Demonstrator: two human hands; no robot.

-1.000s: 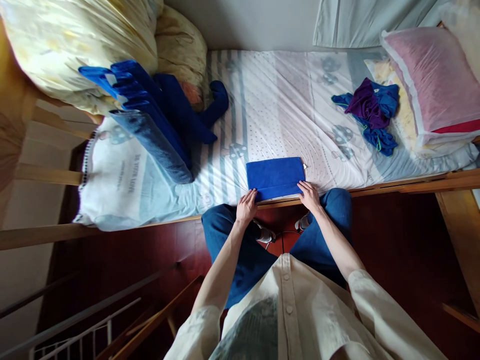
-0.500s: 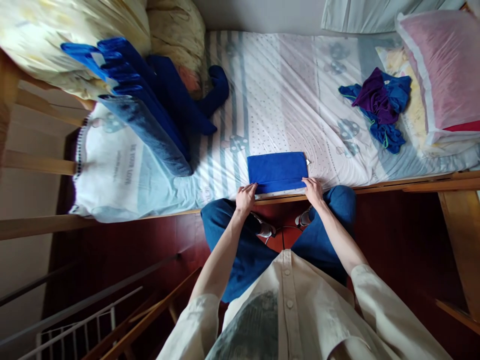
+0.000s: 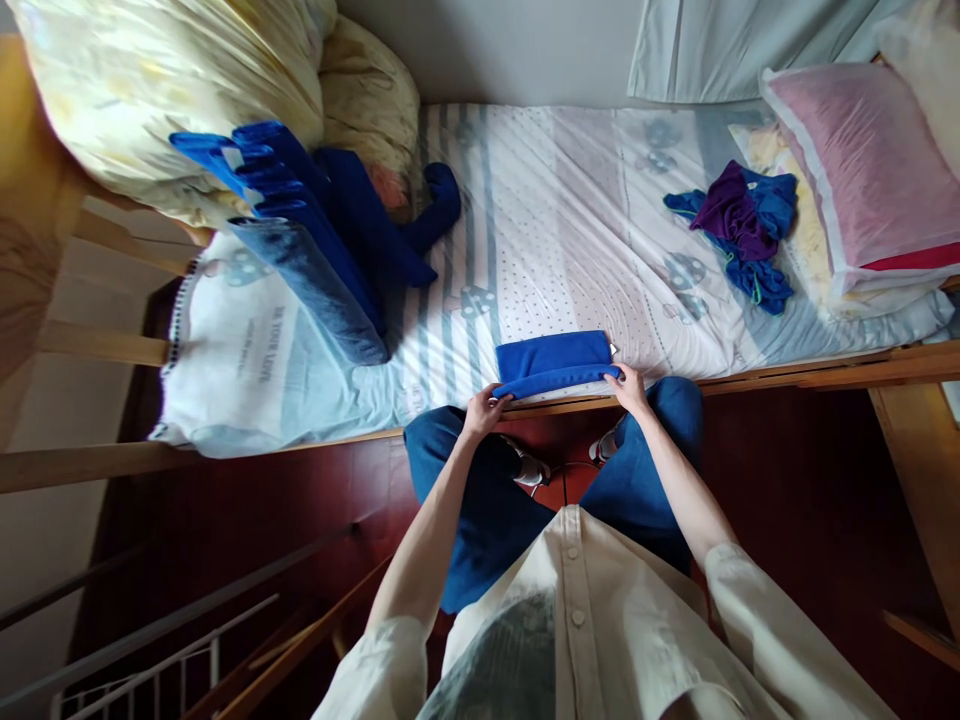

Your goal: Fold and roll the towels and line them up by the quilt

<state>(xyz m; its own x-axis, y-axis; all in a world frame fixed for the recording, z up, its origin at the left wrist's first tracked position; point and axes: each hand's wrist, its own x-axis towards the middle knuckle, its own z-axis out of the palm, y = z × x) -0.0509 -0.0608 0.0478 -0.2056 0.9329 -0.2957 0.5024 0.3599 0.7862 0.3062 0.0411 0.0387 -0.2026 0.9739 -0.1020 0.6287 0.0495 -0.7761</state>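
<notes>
Head view: a bed point(image 3: 787, 374) spans the room, its patterned sheet point(image 3: 566, 240) reaching a grey wall point(image 3: 517, 50) at the far edge; dark red floor point(image 3: 787, 480) shows below the near edge. Midway along that near edge lies a folded blue cloth point(image 3: 555, 353), the left hand point(image 3: 484, 411) and right hand point(image 3: 628, 388) each pinching one end of its near fold. Blue bundles point(image 3: 304, 200) sit toward the bed's left end, a pink pillow point(image 3: 874, 165) at its right end.

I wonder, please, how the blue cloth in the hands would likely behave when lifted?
The blue cloth would probably be floppy, since its near edge bends softly between the left hand and right hand. It seems unlikely to roll, as its far part lies flat on the bed. Its folds might fall open, with no fastening visible.
</notes>
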